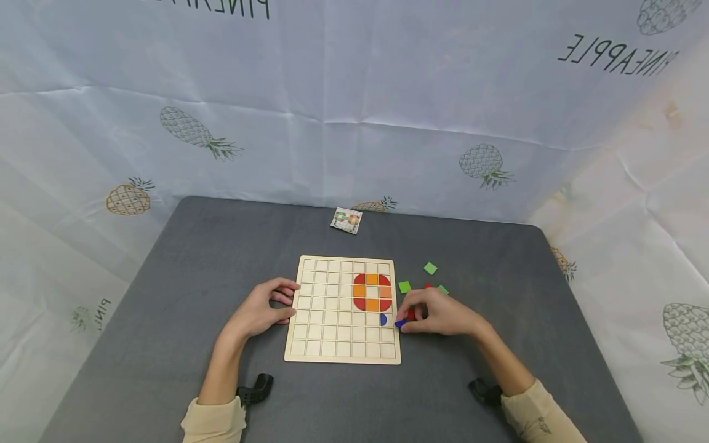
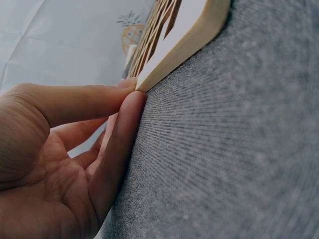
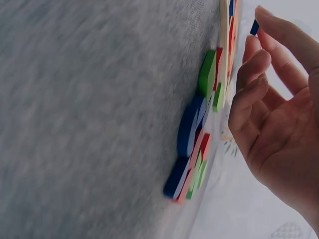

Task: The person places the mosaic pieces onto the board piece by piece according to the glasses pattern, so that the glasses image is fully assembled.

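Observation:
A light wooden grid board [image 1: 327, 332] lies on the grey table, with red and orange pieces [image 1: 372, 305] forming a ring at its upper right and one blue piece [image 1: 383, 320] below them. My left hand [image 1: 257, 312] holds the board's left edge; in the left wrist view its thumb and a finger [image 2: 132, 109] pinch the board's edge [image 2: 169, 62]. Just off the board's right edge, my right hand [image 1: 437, 312] pinches a blue piece [image 1: 400, 323], seen between thumb and fingertip in the right wrist view as a small blue piece [image 3: 254, 28].
Green pieces [image 1: 430, 268] and a bit of red lie right of the board. Blue pieces [image 3: 187, 129], with red and green ones, lie on the table in the right wrist view. A small patterned card [image 1: 346, 220] sits behind the board, near the pineapple-print cloth [image 1: 388, 166].

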{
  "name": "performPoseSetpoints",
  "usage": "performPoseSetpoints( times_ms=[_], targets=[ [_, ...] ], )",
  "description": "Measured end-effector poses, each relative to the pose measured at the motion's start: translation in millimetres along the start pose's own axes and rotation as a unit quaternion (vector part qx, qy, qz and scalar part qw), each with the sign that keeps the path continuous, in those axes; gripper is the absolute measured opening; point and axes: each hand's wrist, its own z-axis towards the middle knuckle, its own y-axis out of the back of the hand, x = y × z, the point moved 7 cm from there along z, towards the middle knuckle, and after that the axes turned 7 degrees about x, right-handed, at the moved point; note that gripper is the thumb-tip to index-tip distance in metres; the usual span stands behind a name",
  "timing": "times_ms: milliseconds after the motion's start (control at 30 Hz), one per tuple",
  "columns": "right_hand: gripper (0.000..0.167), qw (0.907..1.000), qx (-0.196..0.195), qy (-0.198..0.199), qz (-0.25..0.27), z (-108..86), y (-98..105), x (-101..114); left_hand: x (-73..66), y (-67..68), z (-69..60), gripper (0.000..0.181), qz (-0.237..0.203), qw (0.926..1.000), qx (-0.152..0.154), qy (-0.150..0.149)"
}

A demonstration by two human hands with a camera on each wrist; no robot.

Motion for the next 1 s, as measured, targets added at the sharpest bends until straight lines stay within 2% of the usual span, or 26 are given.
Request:
performPoseSetpoints(
  times_ms=[200, 300, 733, 1000],
  targets=[
    [0.012, 0.9996, 0.009, 0.027, -0.003, 9.2, -8.5, 13.3, 0.1, -0.8, -0.5, 0.049, -0.001, 1.0000, 0.001, 0.001],
    [0.011, 0.9991, 0.012, 0.035, -0.023, 12.7, -13.1, 20.4, 0.0, -0.7, -0.4, 0.049, -0.002, 1.0000, 0.000, 0.002],
    [0.010, 0.9934, 0.013, -0.009, -0.114, 16.3, -24.7, 25.9, 0.8, 0.1, 0.2, 0.049, 0.002, 1.0000, 0.002, 0.000],
    [0.013, 0.9930, 0.001, -0.018, -0.117, 18.1, -26.6, 23.3, 1.2, -0.1, 0.2, 0.050, -0.002, 1.0000, 0.004, -0.002]
  ],
)
